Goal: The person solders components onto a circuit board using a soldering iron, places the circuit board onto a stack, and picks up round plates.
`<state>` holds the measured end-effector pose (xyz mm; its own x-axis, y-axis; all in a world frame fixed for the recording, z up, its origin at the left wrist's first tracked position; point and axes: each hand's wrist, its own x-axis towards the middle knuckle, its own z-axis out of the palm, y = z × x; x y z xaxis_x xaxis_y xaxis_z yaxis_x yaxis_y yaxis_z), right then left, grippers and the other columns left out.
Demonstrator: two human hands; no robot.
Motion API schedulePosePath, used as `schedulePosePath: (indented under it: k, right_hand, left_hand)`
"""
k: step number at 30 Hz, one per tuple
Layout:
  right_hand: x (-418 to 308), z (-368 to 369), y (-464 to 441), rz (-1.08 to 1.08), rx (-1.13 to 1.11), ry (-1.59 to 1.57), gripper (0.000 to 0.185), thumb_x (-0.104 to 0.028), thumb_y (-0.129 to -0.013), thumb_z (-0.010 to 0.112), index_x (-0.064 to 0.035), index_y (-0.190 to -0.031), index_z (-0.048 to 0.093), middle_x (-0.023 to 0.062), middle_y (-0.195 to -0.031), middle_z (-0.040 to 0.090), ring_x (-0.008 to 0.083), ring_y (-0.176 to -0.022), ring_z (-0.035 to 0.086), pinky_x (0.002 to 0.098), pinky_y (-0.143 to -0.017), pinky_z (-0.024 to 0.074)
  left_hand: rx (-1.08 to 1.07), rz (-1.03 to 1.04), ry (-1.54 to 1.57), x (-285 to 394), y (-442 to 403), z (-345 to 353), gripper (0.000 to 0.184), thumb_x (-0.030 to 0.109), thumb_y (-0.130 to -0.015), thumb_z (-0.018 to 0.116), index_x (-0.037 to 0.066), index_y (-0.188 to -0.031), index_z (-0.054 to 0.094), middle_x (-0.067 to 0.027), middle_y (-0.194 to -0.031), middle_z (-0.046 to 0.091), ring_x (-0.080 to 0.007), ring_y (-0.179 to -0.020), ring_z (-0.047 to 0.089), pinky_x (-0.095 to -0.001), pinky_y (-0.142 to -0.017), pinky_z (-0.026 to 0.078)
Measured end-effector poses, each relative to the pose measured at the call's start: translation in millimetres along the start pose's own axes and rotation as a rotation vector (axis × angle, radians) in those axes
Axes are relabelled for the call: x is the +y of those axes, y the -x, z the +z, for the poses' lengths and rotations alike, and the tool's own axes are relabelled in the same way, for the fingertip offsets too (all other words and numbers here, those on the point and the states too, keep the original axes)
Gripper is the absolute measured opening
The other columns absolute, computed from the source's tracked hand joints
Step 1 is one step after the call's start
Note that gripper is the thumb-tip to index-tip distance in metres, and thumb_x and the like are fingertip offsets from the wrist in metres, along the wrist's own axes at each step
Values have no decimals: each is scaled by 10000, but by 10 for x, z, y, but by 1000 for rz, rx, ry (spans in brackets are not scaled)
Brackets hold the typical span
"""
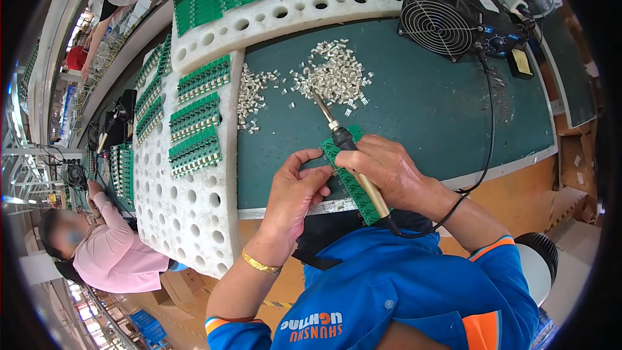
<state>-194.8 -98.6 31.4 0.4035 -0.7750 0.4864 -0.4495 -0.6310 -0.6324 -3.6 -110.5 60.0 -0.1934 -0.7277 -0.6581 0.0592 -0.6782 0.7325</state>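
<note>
A soldering iron (363,181) with a tan handle is wrapped in my right hand (393,170), its metal tip pointing away over the bench. Beneath the iron lies a long green circuit board (353,189), tilted at the bench's front edge and touching my right fingers. My left hand (297,189), a gold bracelet at its wrist, is closed, thumb and index finger pinched at the board's left edge. What sits between those fingertips is too small to make out. Beyond the iron's tip spreads a heap of small whitish metal-pinned parts (334,76).
Left stands a white foam panel (188,204) with holes, bearing rows of green boards (194,116). Another foam slab (285,23) holds more boards at the back. A fan (437,23) and a blue soldering station (502,40) stand right, its cable crossing the bench. A person in pink (120,249) works far left.
</note>
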Motion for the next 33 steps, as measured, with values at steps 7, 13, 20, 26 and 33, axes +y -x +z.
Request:
schedulePosePath:
  k: [7, 13, 20, 26, 33]
  right_hand:
    - [5, -6, -2, 9, -5, -2, 345, -51, -747, 640, -107, -1058, 503, 68, -701, 491, 287, -677, 540, 406, -598, 434]
    - [8, -17, -4, 5, -4, -13, 358, -37, -735, 643, -109, -1059, 507, 69, -688, 489, 290, -669, 539, 408, -597, 434]
    - [19, 8, 11, -8, 17, -28, 381, -26, -715, 648, -105, -1058, 504, 72, -692, 494, 297, -669, 537, 413, -599, 433]
    - [13, 23, 22, -33, 30, -20, 394, -24, -718, 646, -105, -1073, 496, 74, -702, 497, 299, -662, 534, 414, -591, 430]
    - [-23, -2, 66, -6, 131, -46, 329, -26, -735, 686, -72, -1025, 538, 85, -670, 496, 291, -620, 529, 400, -565, 420]
  left_hand:
    - [7, -68, -75, 49, -26, 11, 283, 51, -845, 682, 23, -1099, 561, -4, -788, 634, -37, -597, 531, -154, -453, 371]
    - [-25, -133, -4, 66, -45, -10, 164, 43, -846, 680, 26, -997, 619, 5, -798, 632, -21, -588, 525, -143, -463, 403]
    - [5, -149, 35, 47, -72, 4, 125, 25, -809, 698, 33, -911, 626, 9, -720, 607, -17, -535, 515, -135, -401, 361]
    - [26, -118, -29, 34, -94, 25, 128, 20, -790, 705, 41, -892, 631, 16, -708, 596, -11, -542, 498, -140, -405, 340]
    - [44, -75, -69, 34, -90, 38, 163, 29, -774, 725, 39, -907, 632, 13, -735, 615, -23, -560, 499, -151, -432, 342]
